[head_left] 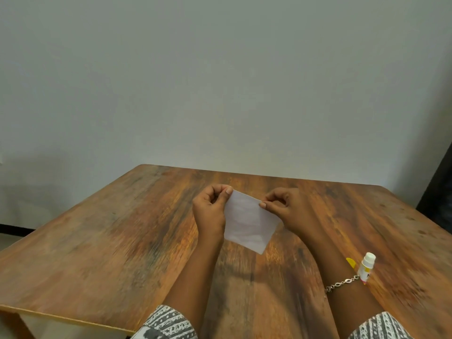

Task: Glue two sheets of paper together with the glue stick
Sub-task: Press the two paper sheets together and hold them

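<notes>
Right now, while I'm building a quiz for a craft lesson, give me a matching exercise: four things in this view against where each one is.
Things:
1. paper
2. glue stick
3. bracelet
4. yellow piece

Places:
A. round the right forearm
B. standing on the table, right of that forearm
C. pinched at its top corners by left hand and right hand, held off the table
D. on the table, partly hidden behind that forearm

Pairs: 1-C, 2-B, 3-A, 4-D
</notes>
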Available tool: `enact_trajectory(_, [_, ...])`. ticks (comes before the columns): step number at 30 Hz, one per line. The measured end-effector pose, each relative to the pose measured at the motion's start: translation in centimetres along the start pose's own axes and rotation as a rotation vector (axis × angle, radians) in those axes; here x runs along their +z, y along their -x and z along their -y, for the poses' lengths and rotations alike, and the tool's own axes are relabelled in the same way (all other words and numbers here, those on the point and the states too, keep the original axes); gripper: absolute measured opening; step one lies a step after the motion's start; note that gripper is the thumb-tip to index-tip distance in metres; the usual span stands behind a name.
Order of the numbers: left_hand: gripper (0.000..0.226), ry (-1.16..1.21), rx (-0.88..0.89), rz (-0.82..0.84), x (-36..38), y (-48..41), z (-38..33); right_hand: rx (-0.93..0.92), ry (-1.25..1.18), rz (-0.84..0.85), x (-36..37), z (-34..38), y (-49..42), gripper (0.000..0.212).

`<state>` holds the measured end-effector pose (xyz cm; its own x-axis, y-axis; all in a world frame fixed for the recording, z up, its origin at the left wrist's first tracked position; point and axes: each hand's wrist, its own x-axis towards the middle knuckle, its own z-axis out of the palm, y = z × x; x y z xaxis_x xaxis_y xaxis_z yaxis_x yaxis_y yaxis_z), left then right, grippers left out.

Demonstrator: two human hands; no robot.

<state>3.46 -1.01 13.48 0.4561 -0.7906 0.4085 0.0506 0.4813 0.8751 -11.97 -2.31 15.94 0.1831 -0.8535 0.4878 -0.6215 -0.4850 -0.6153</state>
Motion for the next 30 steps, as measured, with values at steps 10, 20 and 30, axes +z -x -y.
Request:
enact_trajectory(10, [0.018,0.090,-0.096,-0.076,-0.3,-0.6,0.0,0.085,-0.211,-0.068,-1.1,-1.6,0.7,0.006])
enact_trajectory(20, [0.015,0.087,-0.170,-0.110,-0.1,-0.1,0.3,0.174,-0.407,-0.173,-0.2,-2.1,1.4,0.008])
enact_trajectory(30, [0.012,0.034,-0.172,-0.107,-0.3,0.2,0.2,0.194,-0.451,-0.239,0.4,-1.8,1.6,0.011])
